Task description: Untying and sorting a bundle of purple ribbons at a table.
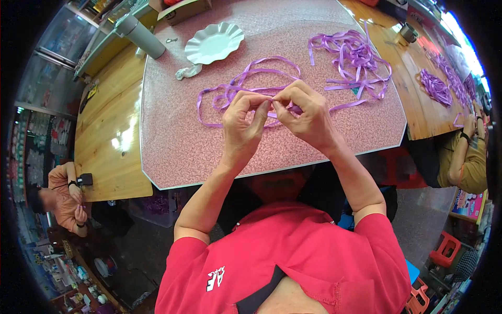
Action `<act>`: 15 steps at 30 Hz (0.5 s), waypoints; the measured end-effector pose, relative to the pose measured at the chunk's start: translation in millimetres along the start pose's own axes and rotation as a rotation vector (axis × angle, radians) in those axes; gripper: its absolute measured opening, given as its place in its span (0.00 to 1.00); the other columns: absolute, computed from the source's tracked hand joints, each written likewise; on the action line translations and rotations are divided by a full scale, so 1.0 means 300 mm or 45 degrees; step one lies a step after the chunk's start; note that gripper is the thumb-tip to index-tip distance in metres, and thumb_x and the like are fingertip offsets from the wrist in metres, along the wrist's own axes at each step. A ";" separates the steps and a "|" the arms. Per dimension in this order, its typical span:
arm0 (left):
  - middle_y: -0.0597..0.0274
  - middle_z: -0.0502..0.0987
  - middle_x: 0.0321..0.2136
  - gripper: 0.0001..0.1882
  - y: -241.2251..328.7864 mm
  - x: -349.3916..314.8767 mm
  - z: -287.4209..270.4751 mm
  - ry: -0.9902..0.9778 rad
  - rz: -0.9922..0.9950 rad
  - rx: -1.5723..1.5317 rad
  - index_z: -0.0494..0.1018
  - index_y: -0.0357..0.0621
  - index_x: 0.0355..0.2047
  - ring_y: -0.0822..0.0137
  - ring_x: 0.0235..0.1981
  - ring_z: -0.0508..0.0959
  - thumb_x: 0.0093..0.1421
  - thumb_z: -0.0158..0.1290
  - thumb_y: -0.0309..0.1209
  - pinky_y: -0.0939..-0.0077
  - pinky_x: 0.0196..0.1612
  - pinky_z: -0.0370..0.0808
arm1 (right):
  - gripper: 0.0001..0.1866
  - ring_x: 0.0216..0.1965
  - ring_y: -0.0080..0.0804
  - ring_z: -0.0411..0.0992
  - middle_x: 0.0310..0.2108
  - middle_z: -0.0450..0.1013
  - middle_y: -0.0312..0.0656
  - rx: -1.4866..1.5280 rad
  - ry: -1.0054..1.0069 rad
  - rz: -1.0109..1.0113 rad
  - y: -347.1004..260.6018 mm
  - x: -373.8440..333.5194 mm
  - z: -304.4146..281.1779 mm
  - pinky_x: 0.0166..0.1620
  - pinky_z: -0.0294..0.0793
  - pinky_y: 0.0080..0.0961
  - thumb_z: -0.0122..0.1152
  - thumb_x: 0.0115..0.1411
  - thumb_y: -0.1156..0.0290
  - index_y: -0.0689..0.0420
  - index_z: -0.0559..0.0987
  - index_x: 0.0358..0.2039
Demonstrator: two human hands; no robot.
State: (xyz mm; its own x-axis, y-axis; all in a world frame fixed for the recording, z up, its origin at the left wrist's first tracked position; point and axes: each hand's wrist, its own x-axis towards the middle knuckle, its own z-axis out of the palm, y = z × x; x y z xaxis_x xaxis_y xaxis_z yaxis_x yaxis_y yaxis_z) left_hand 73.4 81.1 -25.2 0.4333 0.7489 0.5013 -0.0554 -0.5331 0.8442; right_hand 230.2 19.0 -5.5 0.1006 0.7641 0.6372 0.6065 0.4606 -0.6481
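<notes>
Where both hands meet above pink speckled tabletop [178,152], purple ribbon [246,73] pinched between them. Left hand [241,123] fingertips closed on ribbon strand; right hand [305,112] fingers curled, gripping same strand just beside. Ribbon's loose loops trail on tabletop behind hands. Tangled ribbon pile [355,60] farther right. White scalloped plate [214,43] near far edge, crumpled plastic wrapper [187,71] just beside it, grey cylindrical flask [140,35] to plate's left. Wooden table [107,141] adjoins left side.
</notes>
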 end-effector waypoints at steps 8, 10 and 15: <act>0.61 0.77 0.32 0.06 0.001 -0.006 0.024 0.045 -0.371 -0.220 0.74 0.33 0.38 0.73 0.35 0.78 0.64 0.55 0.24 0.78 0.39 0.75 | 0.05 0.27 0.26 0.74 0.28 0.73 0.39 -0.238 0.132 -0.022 0.013 -0.009 0.037 0.28 0.73 0.22 0.64 0.52 0.81 0.61 0.78 0.30; 0.61 0.77 0.33 0.06 0.007 -0.008 0.019 0.044 -0.386 -0.233 0.74 0.33 0.39 0.73 0.35 0.78 0.64 0.54 0.25 0.79 0.40 0.76 | 0.05 0.27 0.24 0.74 0.28 0.72 0.38 -0.229 0.127 -0.013 0.008 -0.008 0.045 0.29 0.73 0.22 0.64 0.53 0.81 0.62 0.78 0.30; 0.61 0.78 0.35 0.07 0.010 -0.014 0.023 0.054 -0.301 -0.281 0.73 0.34 0.40 0.73 0.36 0.78 0.65 0.54 0.26 0.80 0.41 0.76 | 0.04 0.26 0.17 0.70 0.28 0.74 0.34 0.494 0.121 0.533 0.001 -0.019 0.070 0.27 0.69 0.16 0.61 0.60 0.75 0.61 0.77 0.33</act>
State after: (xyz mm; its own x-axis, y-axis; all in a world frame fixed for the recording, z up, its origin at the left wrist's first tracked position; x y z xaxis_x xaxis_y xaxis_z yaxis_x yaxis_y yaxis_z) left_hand 77.6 73.7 -26.0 0.4199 0.8599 0.2904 -0.1538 -0.2479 0.9565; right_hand 213.3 24.4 -18.1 0.3512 0.8812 0.3165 0.1681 0.2732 -0.9472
